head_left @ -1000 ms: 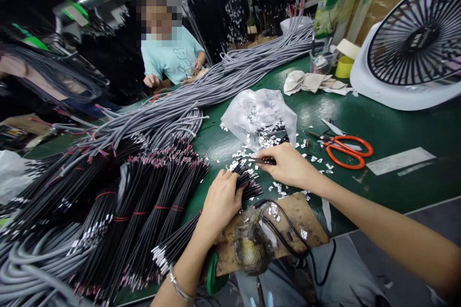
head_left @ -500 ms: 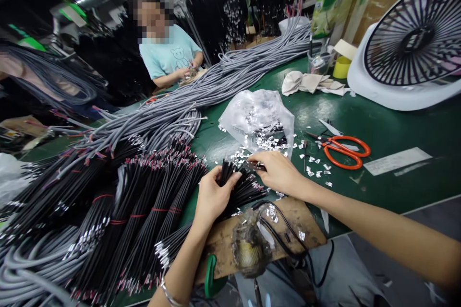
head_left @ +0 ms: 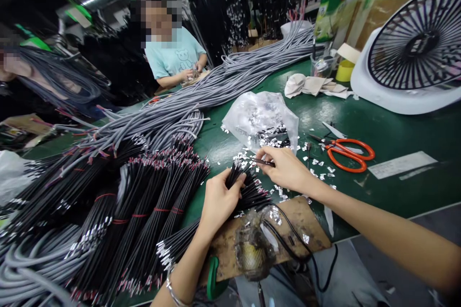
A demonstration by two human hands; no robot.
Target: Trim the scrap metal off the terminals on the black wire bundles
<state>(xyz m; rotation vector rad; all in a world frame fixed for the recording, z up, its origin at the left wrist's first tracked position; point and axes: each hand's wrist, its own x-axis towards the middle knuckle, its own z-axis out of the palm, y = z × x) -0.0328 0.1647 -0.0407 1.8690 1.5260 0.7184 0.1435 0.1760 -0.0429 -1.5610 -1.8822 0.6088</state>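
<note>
My left hand (head_left: 220, 199) is closed round a bunch of thin black cables (head_left: 236, 171), thumb pressed across them, their ends pointing up and away from me. Just right of those ends, my right hand (head_left: 284, 165) pinches a slim dark tool that looks like tweezers (head_left: 265, 162), its tip towards the cables. More black cables (head_left: 257, 194) with pinkish ends lie beneath the hands. Small silvery foil bits (head_left: 279, 143) are scattered on the table and fill part of a clear plastic bag (head_left: 239, 112) behind my hands.
Banded bundles of black wires (head_left: 144, 230) and long grey cables (head_left: 201, 93) cover the left side. Orange-handled scissors (head_left: 347, 153) and a white fan (head_left: 374, 91) are to the right. A stained board (head_left: 298, 220) with a green clamp (head_left: 212, 278) sits in front. A co-worker (head_left: 176, 57) sits opposite.
My right hand and the tweezers-like tool have drawn slightly back from the cable ends, and more of the tool shows. The bunch leans a little more to the right. The view has shifted slightly.
</note>
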